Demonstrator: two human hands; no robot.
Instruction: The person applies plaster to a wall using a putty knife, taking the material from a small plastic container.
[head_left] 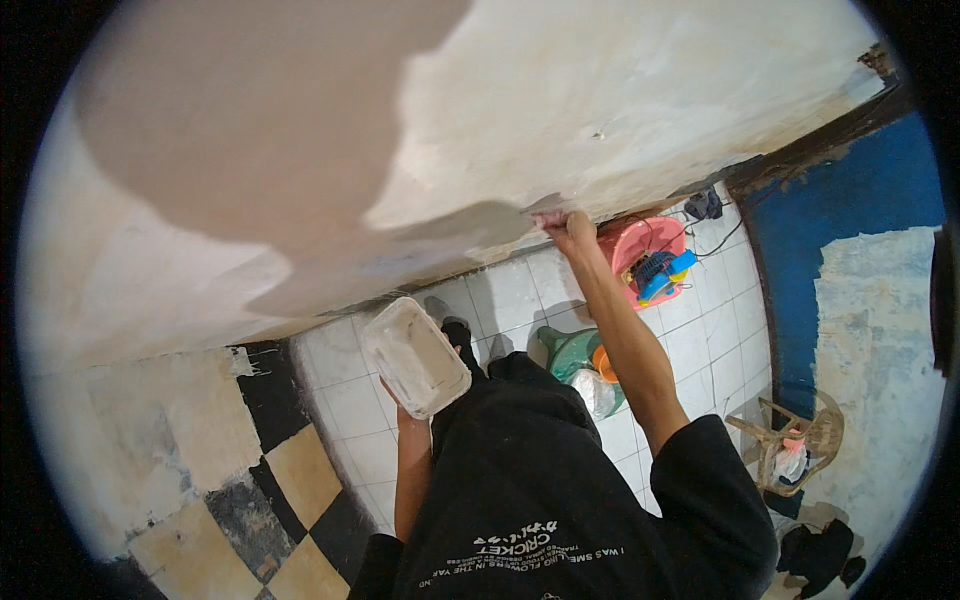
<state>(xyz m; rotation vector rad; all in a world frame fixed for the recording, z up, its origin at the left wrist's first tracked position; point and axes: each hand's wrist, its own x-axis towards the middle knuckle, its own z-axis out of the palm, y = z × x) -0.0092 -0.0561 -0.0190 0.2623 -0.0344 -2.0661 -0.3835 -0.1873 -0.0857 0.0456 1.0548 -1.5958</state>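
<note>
My left hand (407,406) holds a rectangular white plastic tub (415,358) from its near left side. Its fingers are mostly hidden under the tub. Pale residue coats the tub's inside, and it stands tilted with its open top in view. My right arm stretches forward to the patchy white wall (500,120). At the wall's lower part my right hand (572,232) is closed, its fingertips close against the surface. What they hold, if anything, is too small to make out. My arm's shadow falls on the wall beside that hand.
A pink basin (612,238) with tools and a blue item stands on the white tiled floor (715,340) near the wall. Closer to me are a green container (570,350) and an orange one (604,362). A worn chair (826,432) stands right. Dark cables lie beyond the basin.
</note>
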